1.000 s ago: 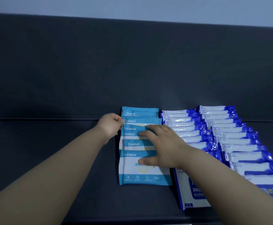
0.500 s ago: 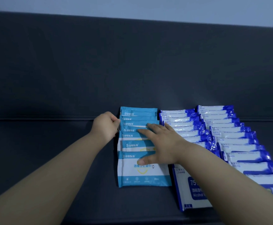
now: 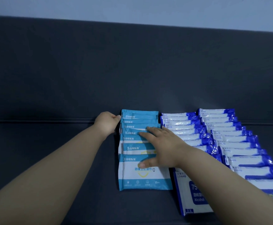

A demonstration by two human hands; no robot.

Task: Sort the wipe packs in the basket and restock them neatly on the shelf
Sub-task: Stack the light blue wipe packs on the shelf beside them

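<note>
On the dark shelf [image 3: 35, 138] three rows of packs run from 6 o'clock toward 12 o'clock, each pack overlapping the one behind it like shingles. The row of light-blue wipe packs [image 3: 142, 179] sits just right of the view's centre, its back end against the dark back panel [image 3: 132, 70]. At 3 o'clock of it, just beside it, lies a middle row of blue-and-white wipe packs [image 3: 181, 123], and at 3 o'clock of that a second such row [image 3: 230, 127] reaches toward the frame's right edge. The front pack of the middle row [image 3: 191, 197] lies flat at about 5 o'clock in the view, with "75" and "Alcohol" readable on its label. The left hand [image 3: 107, 121] is at 9 o'clock of the light-blue row's back end, its fingers curled and its fingertips touching the left edges of the rearmost packs. Whether its grip pinches a pack or only butts against the edges cannot be told. The right hand [image 3: 161, 146] lies flat on top of the light-blue row, its grip wide. Its fingers are spread and point toward 11 o'clock over the middle packs, and its thumb rests on the frontmost pack. Its forearm crosses over the front of the middle row. A pale wall [image 3: 132, 7] shows above the back panel at 12 o'clock.
</note>
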